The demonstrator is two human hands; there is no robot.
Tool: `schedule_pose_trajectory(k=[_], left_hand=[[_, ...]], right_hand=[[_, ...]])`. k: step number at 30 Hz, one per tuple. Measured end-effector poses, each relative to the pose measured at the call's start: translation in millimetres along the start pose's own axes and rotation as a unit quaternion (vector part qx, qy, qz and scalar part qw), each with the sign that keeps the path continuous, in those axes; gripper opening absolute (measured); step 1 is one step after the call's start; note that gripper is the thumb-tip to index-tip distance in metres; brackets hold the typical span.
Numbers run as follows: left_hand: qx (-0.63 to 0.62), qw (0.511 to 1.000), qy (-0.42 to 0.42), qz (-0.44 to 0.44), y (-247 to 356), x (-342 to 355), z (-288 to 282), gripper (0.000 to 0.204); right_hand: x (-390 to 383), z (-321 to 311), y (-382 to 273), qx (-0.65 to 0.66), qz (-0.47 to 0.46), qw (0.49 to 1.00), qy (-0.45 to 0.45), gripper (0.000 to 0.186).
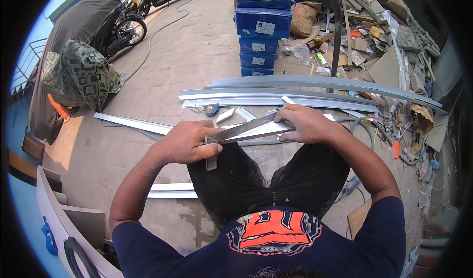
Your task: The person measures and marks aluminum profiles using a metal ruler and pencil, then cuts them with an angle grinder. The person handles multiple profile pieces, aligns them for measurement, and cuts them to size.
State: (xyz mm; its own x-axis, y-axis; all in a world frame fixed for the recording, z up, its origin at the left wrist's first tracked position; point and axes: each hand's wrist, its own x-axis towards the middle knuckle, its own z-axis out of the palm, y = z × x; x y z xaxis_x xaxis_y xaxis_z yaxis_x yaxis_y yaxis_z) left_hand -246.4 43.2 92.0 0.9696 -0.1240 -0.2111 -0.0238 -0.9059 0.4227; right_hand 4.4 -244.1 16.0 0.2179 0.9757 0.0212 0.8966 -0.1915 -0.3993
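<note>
My left hand grips a metal square at the near end of its blade, against a long white strip lying crosswise over my lap. My right hand holds the strip and the far end of the metal blade, fingers curled over them. The blade runs diagonally between both hands. Just beyond, short white offcuts and a blue tape measure lie on the paving.
Long metal profiles lie ahead. Stacked blue boxes stand behind them, beside rubble on the right. Covered items, motorcycles and a hose are at back left. A pale panel is at lower left.
</note>
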Motion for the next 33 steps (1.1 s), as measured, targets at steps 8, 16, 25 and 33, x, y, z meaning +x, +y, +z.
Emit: schedule_pose_trajectory(k=[8,16,25,33], left_hand=[[-0.111,0.980,0.164,0.001,-5.2,-17.6,-18.3,0.039],[0.144,0.951,0.274,-0.008,46.5,-10.4,9.7,0.029],[0.216,0.937,0.256,0.104,59.4,8.4,24.2,0.020],[0.022,0.979,0.152,0.135,32.5,27.8,15.7,0.027]], right_hand=[[-39.3,-42.2,-29.8,-0.101,-0.040,0.987,0.119,0.038],[-70.8,-13.2,-52.0,-0.148,-0.026,0.978,0.145,0.035],[-75.2,-11.3,-47.5,-0.157,-0.054,0.970,0.179,0.037],[-70.5,-14.0,-48.3,-0.139,-0.039,0.975,0.170,0.035]])
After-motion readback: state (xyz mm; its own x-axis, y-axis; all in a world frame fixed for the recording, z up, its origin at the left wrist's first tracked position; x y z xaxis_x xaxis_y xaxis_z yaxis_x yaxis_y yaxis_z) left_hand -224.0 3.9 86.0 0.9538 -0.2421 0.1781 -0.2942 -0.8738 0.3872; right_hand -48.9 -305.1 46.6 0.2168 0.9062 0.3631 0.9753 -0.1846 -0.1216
